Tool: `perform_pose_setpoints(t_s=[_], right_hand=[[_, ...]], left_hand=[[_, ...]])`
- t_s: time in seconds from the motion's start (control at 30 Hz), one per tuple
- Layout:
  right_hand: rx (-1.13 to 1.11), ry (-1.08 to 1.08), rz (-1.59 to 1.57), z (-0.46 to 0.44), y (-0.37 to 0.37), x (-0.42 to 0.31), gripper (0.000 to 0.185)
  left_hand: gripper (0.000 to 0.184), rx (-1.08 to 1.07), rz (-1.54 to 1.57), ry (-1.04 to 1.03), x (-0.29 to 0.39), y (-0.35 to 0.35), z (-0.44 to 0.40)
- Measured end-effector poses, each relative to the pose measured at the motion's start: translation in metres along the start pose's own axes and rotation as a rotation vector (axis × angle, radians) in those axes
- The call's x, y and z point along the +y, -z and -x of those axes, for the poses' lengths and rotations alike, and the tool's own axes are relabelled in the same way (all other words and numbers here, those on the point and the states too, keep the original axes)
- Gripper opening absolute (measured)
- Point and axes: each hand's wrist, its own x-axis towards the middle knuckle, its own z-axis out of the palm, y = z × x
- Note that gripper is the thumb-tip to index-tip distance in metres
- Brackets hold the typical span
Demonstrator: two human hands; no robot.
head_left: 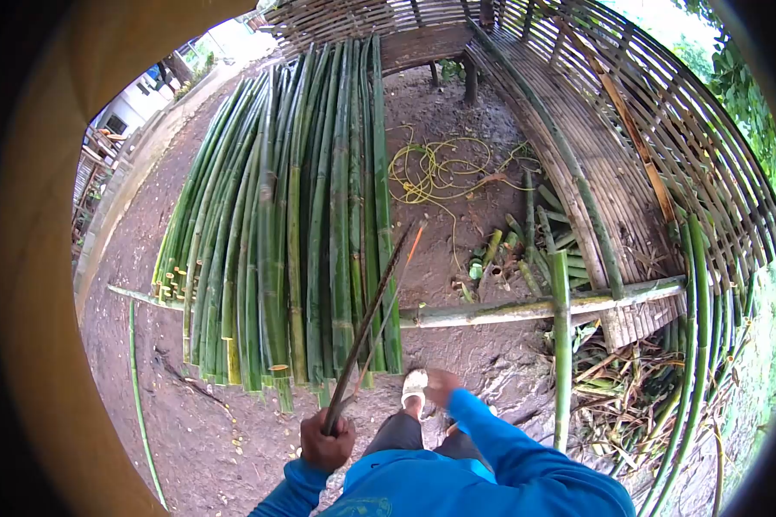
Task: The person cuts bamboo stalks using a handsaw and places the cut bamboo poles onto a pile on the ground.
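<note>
Long dark tool [366, 329]: it is slanting up and forward from the left hand [328, 443], its far part passing over the edge of the bamboo poles [310, 215]. Left grip is closing tightly around its lower end. A thin strip with an orange tip [403, 280] is running close beside it (whether the two are joined, I cannot tell). Right hand [444, 388] is hanging near the shoe [415, 385], apart from the tool; it is blurring, so the state of its grip I cannot tell.

The green poles are lying side by side, their near ends resting across a crosswise pole [491, 312]. To the right, a thick green pole [562, 362] is crossing that same support. Farther out, yellow rope [431, 172] is sprawling in loose loops on the muddy ground [194, 465], short bamboo pieces [493, 247] are lying near it, and a slatted platform [569, 112] is standing beyond, a long pole running along it.
</note>
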Motion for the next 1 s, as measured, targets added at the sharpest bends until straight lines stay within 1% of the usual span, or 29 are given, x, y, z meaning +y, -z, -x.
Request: perform_pose_setpoints(t_s=[0.03,0.07,0.1,0.13,0.17,0.23,0.3,0.33,0.37,0.4,0.43,0.47,0.5,0.53,0.57,0.63,0.73,0.77,0.83,0.87,0.9,0.93,0.97,1.0], right_hand=[[0.114,-0.224,-0.141,0.037,-0.007,0.083,0.052],[0.148,-0.397,0.049,0.094,0.046,0.08,0.054],[0.327,-0.529,0.147,0.152,0.076,0.104,0.059],[0.301,-0.764,0.24,0.196,0.108,0.126,0.07],[0.585,-0.731,0.262,0.246,0.116,0.162,0.088],[0.53,-1.147,0.463,0.301,0.145,0.143,0.11],[0.396,-1.24,0.392,0.328,0.125,0.222,0.115],[0.333,-1.307,0.341,0.354,0.106,0.248,0.118],[0.406,-1.239,0.248,0.363,0.102,0.251,0.119],[0.377,-1.221,0.153,0.354,0.111,0.223,0.12],[0.53,-1.196,0.109,0.35,0.097,0.243,0.116],[0.677,-1.186,0.127,0.343,0.09,0.255,0.101],[0.703,-1.198,0.165,0.334,0.092,0.256,0.084],[0.725,-1.122,0.224,0.332,0.094,0.263,0.072],[0.702,-1.174,0.181,0.326,0.11,0.24,0.071],[0.58,-1.176,0.166,0.32,0.127,0.235,0.069],[0.475,-1.211,0.125,0.31,0.129,0.265,0.059],[0.438,-1.183,0.17,0.31,0.128,0.269,0.056],[0.369,-1.118,0.267,0.299,0.136,0.251,0.051],[0.442,-1.013,0.31,0.29,0.14,0.243,0.051],[0.454,-0.911,0.317,0.276,0.152,0.226,0.048],[0.467,-0.875,0.257,0.252,0.168,0.21,0.046],[0.413,-0.854,0.29,0.222,0.19,0.19,0.045],[0.582,-0.712,0.316,0.19,0.208,0.167,0.044]], left_hand=[[0.018,-0.008,-0.153,0.019,0.012,0.003,-0.005],[0.017,-0.049,-0.219,0.041,0.004,0.007,-0.006],[0.015,-0.089,-0.288,0.065,-0.009,0.014,-0.007],[0.015,-0.112,-0.368,0.059,-0.022,0.024,-0.005],[0.014,-0.137,-0.451,0.05,-0.032,0.033,-0.002],[0.013,-0.131,-0.483,0.059,-0.041,0.042,0.005],[0.011,-0.139,-0.511,0.105,-0.037,0.04,0.009],[0.011,-0.114,-0.499,0.116,-0.032,0.032,0.011],[0.012,-0.106,-0.487,0.121,-0.026,0.024,0.012],[0.012,-0.103,-0.475,0.122,-0.021,0.014,0.01],[0.013,-0.139,-0.479,0.113,-0.019,0.005,0.007],[0.014,-0.163,-0.486,0.109,-0.018,0.0,0.005],[0.014,-0.173,-0.49,0.112,-0.014,-0.007,0.002],[0.016,-0.208,-0.459,0.084,-0.005,-0.015,0.0],[0.016,-0.242,-0.472,0.065,-0.006,-0.022,-0.003],[0.016,-0.299,-0.499,0.027,-0.012,-0.03,-0.01],[0.016,-0.357,-0.539,-0.043,-0.01,-0.048,-0.016],[0.016,-0.368,-0.534,-0.038,-0.014,-0.051,-0.018],[0.016,-0.38,-0.516,-0.027,-0.025,-0.055,-0.021],[0.016,-0.352,-0.519,-0.061,-0.026,-0.06,-0.021],[0.016,-0.367,-0.514,-0.059,-0.022,-0.065,-0.023],[0.015,-0.38,-0.507,-0.057,-0.018,-0.071,-0.027],[0.015,-0.393,-0.498,-0.056,-0.016,-0.076,-0.031],[0.013,-0.4,-0.501,-0.094,-0.02,-0.083,-0.038]])
